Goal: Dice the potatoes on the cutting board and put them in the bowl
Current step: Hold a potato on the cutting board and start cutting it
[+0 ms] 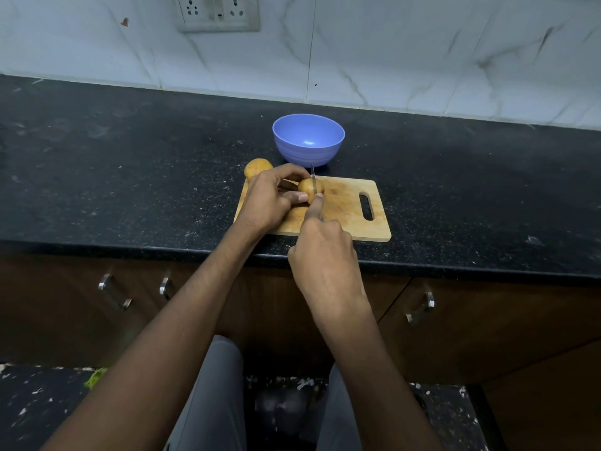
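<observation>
A wooden cutting board lies on the black counter near its front edge. My left hand grips a yellow potato on the board's left half. My right hand holds a knife, forefinger stretched along its back, and the blade stands edge-down on top of that potato. The knife's handle is hidden inside my fist. A second whole potato sits at the board's far left corner, behind my left hand. An empty blue bowl stands just behind the board.
The black stone counter runs left and right, with a marble-tiled wall and a socket plate behind. Brown cabinet doors with metal handles lie below the counter's edge.
</observation>
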Tool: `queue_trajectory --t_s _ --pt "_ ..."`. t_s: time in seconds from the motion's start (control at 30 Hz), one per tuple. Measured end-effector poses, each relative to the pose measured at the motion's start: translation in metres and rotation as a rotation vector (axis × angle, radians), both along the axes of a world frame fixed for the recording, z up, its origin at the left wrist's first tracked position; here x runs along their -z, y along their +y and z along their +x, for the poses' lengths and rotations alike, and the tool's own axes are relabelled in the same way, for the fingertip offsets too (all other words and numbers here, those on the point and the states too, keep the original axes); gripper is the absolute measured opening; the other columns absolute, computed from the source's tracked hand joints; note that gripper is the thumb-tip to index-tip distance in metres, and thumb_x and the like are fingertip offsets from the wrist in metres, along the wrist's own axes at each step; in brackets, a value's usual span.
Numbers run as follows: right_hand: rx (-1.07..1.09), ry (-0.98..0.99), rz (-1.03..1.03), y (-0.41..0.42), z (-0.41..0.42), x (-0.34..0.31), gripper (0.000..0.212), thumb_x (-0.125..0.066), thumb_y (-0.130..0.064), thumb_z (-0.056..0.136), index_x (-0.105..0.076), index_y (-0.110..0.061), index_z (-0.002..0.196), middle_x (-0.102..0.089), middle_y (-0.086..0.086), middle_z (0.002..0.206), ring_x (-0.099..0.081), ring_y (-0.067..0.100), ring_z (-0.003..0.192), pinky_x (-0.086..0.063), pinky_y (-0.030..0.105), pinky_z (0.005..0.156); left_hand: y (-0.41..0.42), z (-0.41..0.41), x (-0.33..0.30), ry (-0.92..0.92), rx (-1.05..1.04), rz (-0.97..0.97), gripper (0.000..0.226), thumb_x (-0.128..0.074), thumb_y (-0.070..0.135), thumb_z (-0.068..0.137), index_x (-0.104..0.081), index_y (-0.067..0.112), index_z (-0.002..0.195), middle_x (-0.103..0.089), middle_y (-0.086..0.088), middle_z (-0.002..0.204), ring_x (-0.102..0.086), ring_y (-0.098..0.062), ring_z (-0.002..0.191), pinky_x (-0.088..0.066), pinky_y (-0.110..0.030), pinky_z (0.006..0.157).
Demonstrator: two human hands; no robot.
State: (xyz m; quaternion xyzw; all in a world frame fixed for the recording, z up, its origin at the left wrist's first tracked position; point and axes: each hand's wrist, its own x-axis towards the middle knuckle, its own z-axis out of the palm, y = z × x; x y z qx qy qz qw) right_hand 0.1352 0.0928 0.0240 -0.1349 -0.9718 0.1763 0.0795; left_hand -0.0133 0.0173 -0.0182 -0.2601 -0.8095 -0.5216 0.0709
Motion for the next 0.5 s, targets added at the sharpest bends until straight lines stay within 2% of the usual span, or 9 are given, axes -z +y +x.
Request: queue_trajectory --t_s 0.23,0.4,0.5 --pt "-0.016 -0.043 0.016 0.0 0.007 0.005 0.081 -0.05 -0.015 0.105 0.004 -0.009 0.165 -0.059 0.015 0.126 -0.06 0.031 0.114 -0.037 0.033 0.077 0.001 -0.002 0.003 -0.016 -0.02 0.013 0.037 -0.078 -0.004 0.079 -0.072 0.017 0.109 -0.072 0.013 0.101 -0.069 0.0 0.094 -0.056 -0.019 0.085" --pt "0.012 -0.008 0.048 0.0 -0.006 0.007 0.077 -0.048 -0.012 0.106 0.001 -0.005 0.165 -0.062 0.013 0.122 -0.061 0.028 0.11 -0.038 0.033 0.075 0.0 -0.001 0.001 -0.015 -0.008 0.01 0.035 -0.077 -0.001 0.083 -0.072 0.015 0.114 -0.072 0.007 0.106 -0.067 0.005 0.094 -0.054 -0.013 0.083" --pt "0.006 -0.039 0.078 0.0 -0.003 0.012 0.078 -0.047 -0.012 0.106 0.004 -0.007 0.165 -0.062 0.014 0.122 -0.061 0.029 0.107 -0.038 0.034 0.075 -0.001 -0.002 0.003 -0.031 -0.021 0.039 0.035 -0.078 -0.003 0.08 -0.073 0.016 0.109 -0.073 0.007 0.104 -0.07 -0.001 0.093 -0.057 -0.019 0.084"
